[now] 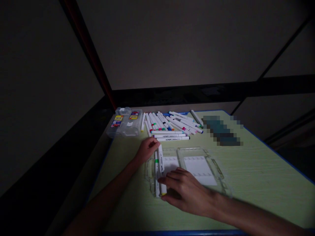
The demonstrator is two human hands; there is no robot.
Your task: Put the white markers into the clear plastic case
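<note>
A white marker with a yellow end lies lengthwise over the left part of an opened clear plastic case. At its far end, the curled fingers of my left hand are closed on the tip. My right hand has thumb and fingers around the near, yellow end. Just left of it, a second white marker with a green band sits along the case's left side. White paper shows in the case's right half. My right hand covers part of the left half.
Many white markers with coloured ends, among them a black-tipped marker, lie in a loose pile beyond the case. A closed clear box with labels stands at the far left. A pixelated patch covers something at right. The green tabletop has blue edges.
</note>
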